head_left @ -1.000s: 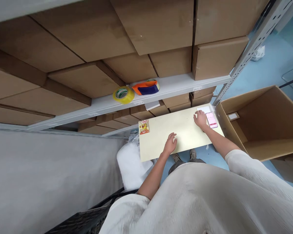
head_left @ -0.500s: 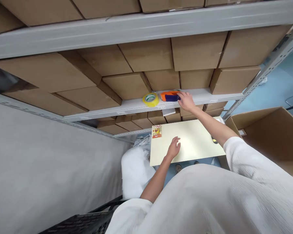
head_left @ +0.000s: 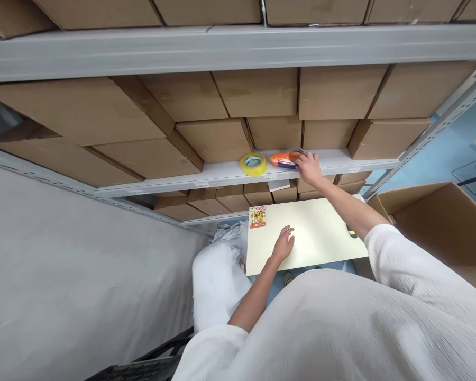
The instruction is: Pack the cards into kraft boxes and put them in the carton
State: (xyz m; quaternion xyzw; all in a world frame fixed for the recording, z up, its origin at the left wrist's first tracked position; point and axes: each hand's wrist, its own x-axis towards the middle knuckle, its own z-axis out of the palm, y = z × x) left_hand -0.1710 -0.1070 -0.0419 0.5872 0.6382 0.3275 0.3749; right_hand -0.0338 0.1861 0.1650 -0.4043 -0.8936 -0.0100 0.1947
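My right hand [head_left: 308,167] reaches to the shelf and has its fingers closed on the right end of an orange and purple tape dispenser [head_left: 284,160]. Part of the dispenser is hidden behind my fingers. Just left of it, a roll of yellow tape [head_left: 253,164] lies flat on the shelf. Over the pale yellow board [head_left: 317,233] is my left hand [head_left: 284,244], open, with loosely bent fingers and nothing in it. A colourful printed card [head_left: 257,217] lies at the board's far left corner. Near its right end is a yellow and black item [head_left: 352,232], partly hidden by my right arm.
Cardboard boxes [head_left: 257,92] fill the metal rack, whose shelf edge [head_left: 222,177] runs across in front of me. An opened carton [head_left: 432,222] stands to the right. White wrapping material [head_left: 218,286] is left of the board, beside a grey wall [head_left: 83,264]. A black crate [head_left: 143,368] is at lower left.
The view has shifted slightly. The tape dispenser has turned and tilted a little in my right hand, showing more of its orange side. My left hand stays over the board.
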